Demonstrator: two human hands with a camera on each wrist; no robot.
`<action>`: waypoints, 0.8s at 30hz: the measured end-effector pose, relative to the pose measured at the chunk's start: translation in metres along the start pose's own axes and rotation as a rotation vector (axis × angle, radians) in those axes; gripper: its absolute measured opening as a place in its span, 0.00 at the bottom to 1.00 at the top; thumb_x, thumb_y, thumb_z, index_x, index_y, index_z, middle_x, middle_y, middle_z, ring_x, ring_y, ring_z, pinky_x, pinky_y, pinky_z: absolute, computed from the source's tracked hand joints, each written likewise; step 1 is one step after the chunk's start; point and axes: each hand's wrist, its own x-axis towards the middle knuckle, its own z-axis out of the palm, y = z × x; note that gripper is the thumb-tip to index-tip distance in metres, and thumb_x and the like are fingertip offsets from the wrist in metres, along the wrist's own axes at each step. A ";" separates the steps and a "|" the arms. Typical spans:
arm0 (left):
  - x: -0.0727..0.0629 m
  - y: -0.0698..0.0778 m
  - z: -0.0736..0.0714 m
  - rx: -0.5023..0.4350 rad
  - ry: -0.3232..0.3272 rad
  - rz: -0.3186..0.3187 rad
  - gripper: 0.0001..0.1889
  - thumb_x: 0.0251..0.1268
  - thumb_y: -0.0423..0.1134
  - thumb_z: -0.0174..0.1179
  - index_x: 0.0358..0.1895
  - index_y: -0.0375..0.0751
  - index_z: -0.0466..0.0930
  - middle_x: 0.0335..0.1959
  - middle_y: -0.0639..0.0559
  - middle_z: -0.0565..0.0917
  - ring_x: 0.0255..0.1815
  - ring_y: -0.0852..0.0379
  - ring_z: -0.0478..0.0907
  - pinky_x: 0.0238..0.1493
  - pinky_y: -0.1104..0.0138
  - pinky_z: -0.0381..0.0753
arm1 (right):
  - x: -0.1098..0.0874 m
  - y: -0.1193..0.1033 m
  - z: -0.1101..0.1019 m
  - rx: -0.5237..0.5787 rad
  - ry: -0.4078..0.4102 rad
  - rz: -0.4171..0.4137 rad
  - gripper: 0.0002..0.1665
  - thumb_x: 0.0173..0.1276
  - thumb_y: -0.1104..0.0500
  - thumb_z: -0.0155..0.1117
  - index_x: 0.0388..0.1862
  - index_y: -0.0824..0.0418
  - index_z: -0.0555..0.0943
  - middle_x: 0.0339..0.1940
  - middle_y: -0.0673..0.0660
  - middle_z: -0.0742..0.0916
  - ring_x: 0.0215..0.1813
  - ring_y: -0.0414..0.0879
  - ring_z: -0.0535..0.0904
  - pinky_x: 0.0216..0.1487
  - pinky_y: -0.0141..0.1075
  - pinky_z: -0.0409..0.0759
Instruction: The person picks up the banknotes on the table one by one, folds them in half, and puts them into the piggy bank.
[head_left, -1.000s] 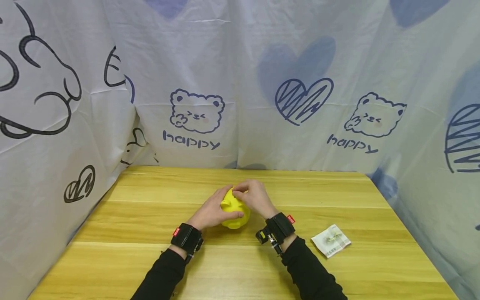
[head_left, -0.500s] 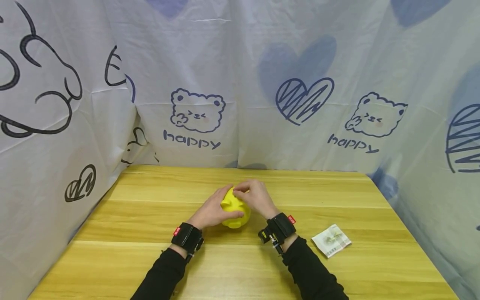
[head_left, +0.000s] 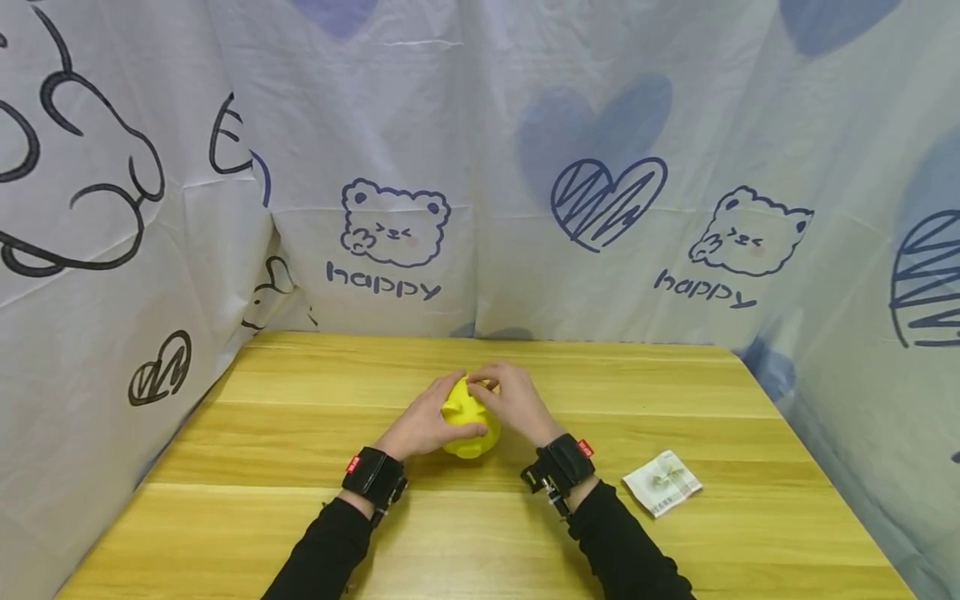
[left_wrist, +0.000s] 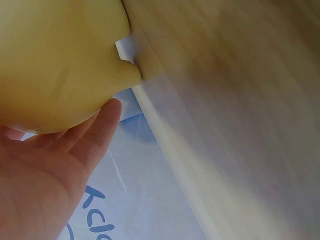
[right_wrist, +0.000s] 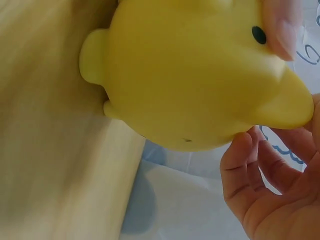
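A round yellow piggy bank stands on the table, with an ear, a black eye and stubby feet showing in the right wrist view. My left hand grips it from the left, thumb across the near side and fingers round the far side. At its top is my right hand, fingers bent and thumb and fingertips close together. From the right wrist view, the ear covers those tips, and I cannot tell whether they pinch anything. In the left wrist view, left fingers lie along the body.
To the right on the wooden table lies a small folded paper, printed like a banknote. White cloth with blue hearts and bears hangs behind the table and along both sides.
My right wrist has shifted slightly right, and the right fingers have spread a little at the top of the piggy bank. The left hand and the piggy bank stay in place.
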 end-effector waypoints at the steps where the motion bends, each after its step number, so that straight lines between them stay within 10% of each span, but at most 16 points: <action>1: 0.000 0.000 0.000 0.000 0.000 0.003 0.57 0.46 0.72 0.67 0.78 0.53 0.51 0.72 0.48 0.65 0.58 0.52 0.72 0.57 0.55 0.77 | -0.001 0.001 0.000 0.006 0.005 0.006 0.11 0.70 0.58 0.63 0.45 0.60 0.87 0.45 0.57 0.88 0.42 0.48 0.83 0.39 0.36 0.80; 24: -0.001 0.002 0.000 -0.015 0.006 -0.005 0.57 0.46 0.70 0.68 0.78 0.52 0.51 0.71 0.48 0.66 0.56 0.51 0.72 0.57 0.55 0.77 | -0.019 0.019 -0.001 0.179 0.062 0.051 0.12 0.72 0.58 0.61 0.49 0.60 0.86 0.47 0.56 0.89 0.48 0.48 0.85 0.44 0.38 0.84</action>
